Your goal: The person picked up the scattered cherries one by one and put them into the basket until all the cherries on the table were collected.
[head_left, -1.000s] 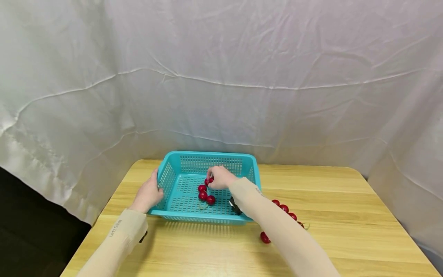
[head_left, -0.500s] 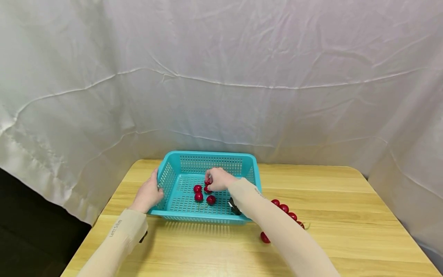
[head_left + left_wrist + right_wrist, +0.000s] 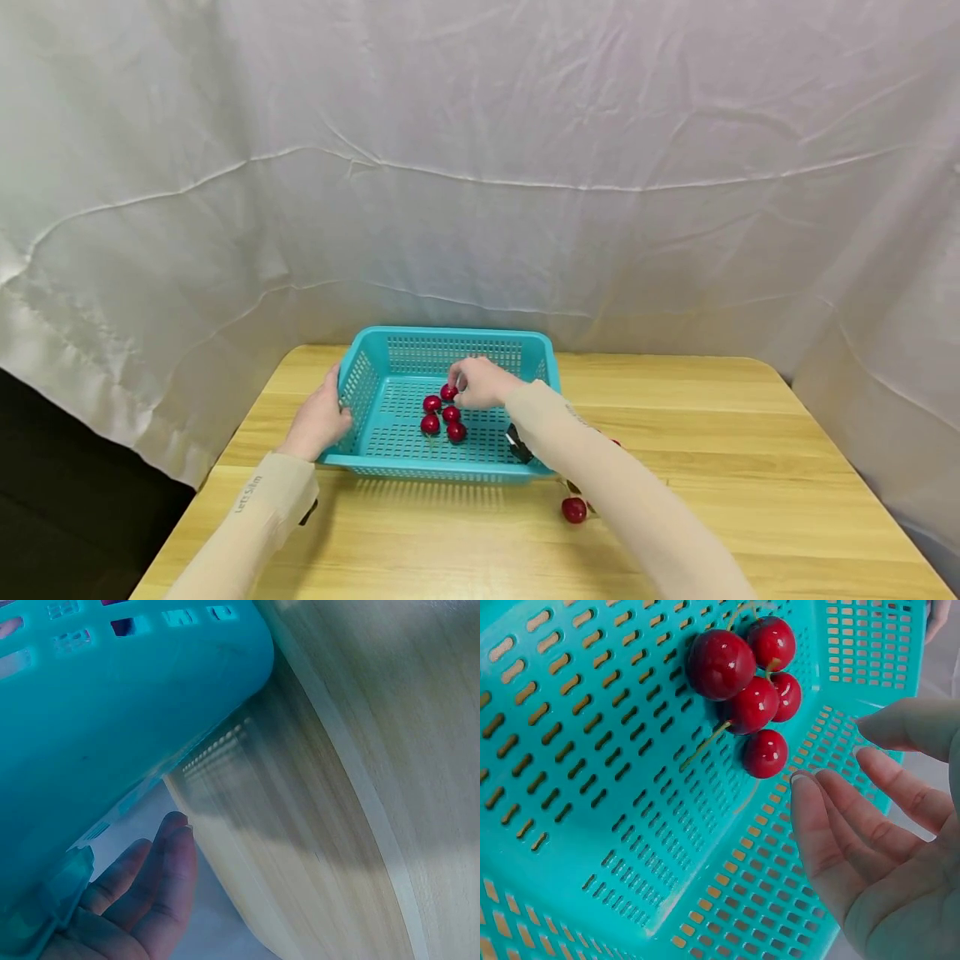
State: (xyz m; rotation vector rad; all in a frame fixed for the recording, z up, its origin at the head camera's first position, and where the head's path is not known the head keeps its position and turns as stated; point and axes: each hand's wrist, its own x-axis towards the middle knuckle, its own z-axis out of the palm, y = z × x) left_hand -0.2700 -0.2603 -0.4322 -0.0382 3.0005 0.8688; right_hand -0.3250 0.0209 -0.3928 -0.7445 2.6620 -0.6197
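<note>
A turquoise plastic basket (image 3: 442, 473) with slotted walls stands on the table. My left hand (image 3: 318, 419) holds its left side, thumb over the rim and fingers outside; the left wrist view shows these fingers (image 3: 169, 877) below the basket's wall. Inside the basket lie several red cherries (image 3: 720, 665) with stems, grouped near the middle. My right hand (image 3: 482, 383) is inside the basket, beside the rearmost cherry (image 3: 448, 392). In the right wrist view its fingers (image 3: 817, 825) are spread, apart from the cherries, with nothing between them.
More cherries lie on the wooden table (image 3: 750, 467) right of the basket, mostly hidden by my right forearm (image 3: 600, 467); one cherry (image 3: 574, 510) shows near the basket's front right corner. A pale cloth (image 3: 480, 167) hangs behind the table.
My right fingers have let go of a cherry among the others, which shifted slightly in the basket. The right forearm now covers more of the table cherries. My left hand stays on the basket.
</note>
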